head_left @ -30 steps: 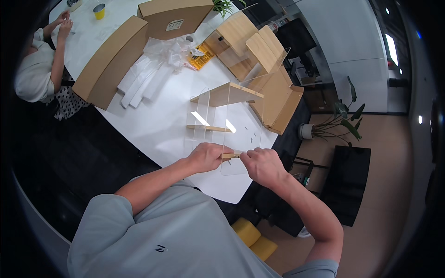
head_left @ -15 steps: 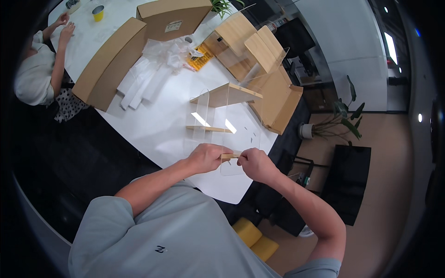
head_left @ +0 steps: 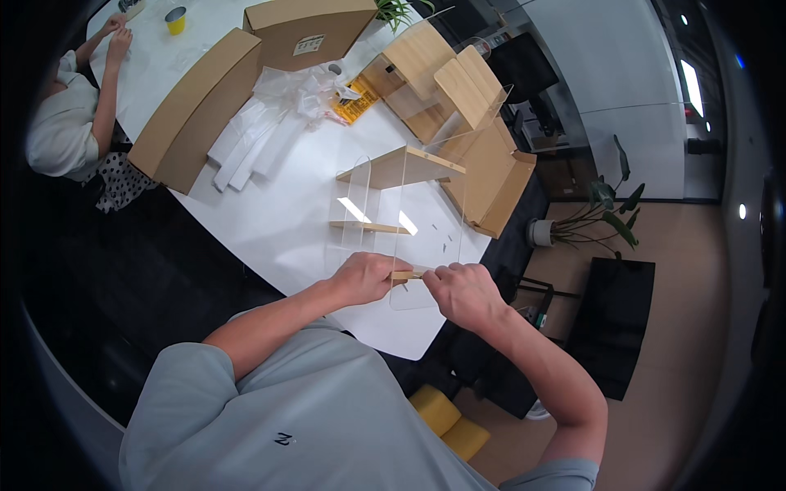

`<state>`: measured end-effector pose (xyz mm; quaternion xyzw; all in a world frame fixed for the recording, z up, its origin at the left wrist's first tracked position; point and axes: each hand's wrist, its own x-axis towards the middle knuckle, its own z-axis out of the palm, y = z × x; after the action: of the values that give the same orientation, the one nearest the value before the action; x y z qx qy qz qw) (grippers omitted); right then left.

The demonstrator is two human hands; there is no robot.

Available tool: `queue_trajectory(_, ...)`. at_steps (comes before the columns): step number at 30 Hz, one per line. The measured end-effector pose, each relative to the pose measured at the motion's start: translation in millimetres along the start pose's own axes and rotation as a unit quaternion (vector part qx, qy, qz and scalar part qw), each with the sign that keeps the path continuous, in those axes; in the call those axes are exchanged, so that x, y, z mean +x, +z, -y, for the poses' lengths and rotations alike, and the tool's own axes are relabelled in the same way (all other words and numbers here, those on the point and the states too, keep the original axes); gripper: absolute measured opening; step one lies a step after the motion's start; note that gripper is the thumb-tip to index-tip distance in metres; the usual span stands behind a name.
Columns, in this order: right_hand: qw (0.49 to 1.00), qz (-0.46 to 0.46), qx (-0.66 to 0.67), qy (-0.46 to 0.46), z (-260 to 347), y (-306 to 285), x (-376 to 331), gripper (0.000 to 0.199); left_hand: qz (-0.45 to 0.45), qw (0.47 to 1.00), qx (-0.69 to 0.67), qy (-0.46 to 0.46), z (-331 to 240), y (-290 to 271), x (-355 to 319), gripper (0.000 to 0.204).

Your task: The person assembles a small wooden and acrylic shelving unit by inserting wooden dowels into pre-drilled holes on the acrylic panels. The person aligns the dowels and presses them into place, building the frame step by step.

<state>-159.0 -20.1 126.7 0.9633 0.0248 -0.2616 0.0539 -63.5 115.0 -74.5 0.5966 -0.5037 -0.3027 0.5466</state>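
Both hands — left hand [head_left: 366, 277], right hand [head_left: 461, 292] — in closed grip, seemingly on a wooden slat [head_left: 407, 276], over the white table [head_left: 278, 221].

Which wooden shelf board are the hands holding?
The lowest board, at the near table edge. The left hand and right hand pinch its ends; the middle board and top board sit untouched.

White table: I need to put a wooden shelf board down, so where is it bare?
The white table is bare between the foam strips and the clear shelf unit, and near the left hand. The far end, with cardboard boxes and plastic wrap, is crowded.
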Motion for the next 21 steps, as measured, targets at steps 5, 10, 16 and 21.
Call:
queue_trajectory(5,0.99,-0.027,-0.105,-0.086,-2,3,3,0.008,0.006,1.0,0.005,-0.012,-1,-1,-1,0.028)
queue_trajectory(10,0.99,0.006,-0.121,-0.077,0,7,2,0.008,0.002,1.0,0.004,-0.01,-2,0,0,0.027)
queue_trajectory(16,0.998,0.046,0.014,0.029,6,-2,8,0.008,-0.016,1.0,-0.015,0.007,-4,-3,0,0.027)
queue_trajectory(21,0.999,0.022,0.036,0.022,0,3,2,0.009,-0.011,1.0,-0.009,0.008,-1,1,1,0.027)
